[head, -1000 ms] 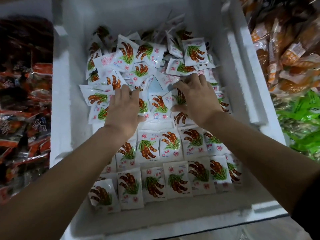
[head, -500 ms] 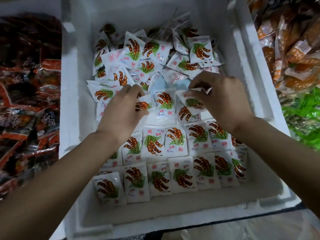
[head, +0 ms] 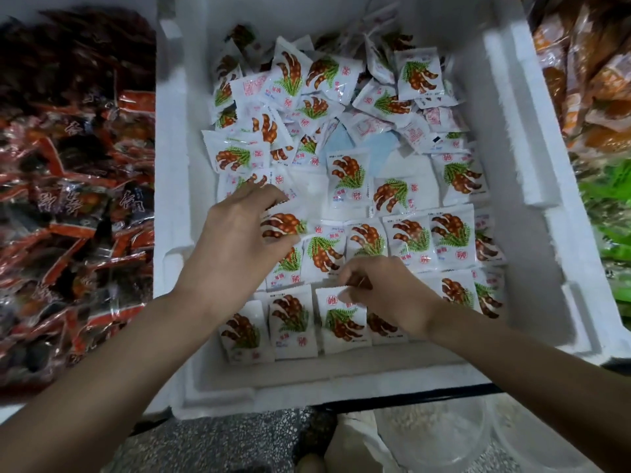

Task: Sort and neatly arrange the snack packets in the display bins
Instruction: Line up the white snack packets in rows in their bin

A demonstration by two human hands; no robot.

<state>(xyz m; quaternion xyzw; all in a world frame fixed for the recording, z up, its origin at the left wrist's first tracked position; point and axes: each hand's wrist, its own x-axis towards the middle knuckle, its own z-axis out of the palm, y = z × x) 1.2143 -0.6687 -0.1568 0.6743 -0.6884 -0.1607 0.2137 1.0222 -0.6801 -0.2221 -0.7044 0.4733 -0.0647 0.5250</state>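
A white foam bin (head: 519, 172) holds many small white snack packets printed with brown pods and green leaves. Near the front they lie in neat rows (head: 430, 244); at the back they form a loose heap (head: 321, 80). My left hand (head: 239, 240) hovers over the left of the middle row, thumb and fingers pinching one packet (head: 283, 225). My right hand (head: 386, 295) is lower, its fingertips closed on the top edge of a packet (head: 341, 319) in the front row. Both forearms come in from the bottom.
Left of the bin lies a pile of dark red and black packets (head: 75, 186). On the right are orange packets (head: 587, 80) and green ones (head: 611, 220). A bare patch of bin floor (head: 403, 179) shows between heap and rows. Speckled floor (head: 218, 442) lies below.
My right hand has come down from the middle of the bin to the front row. My left hand has drawn back slightly with a packet pinched. The camera has shifted a little.
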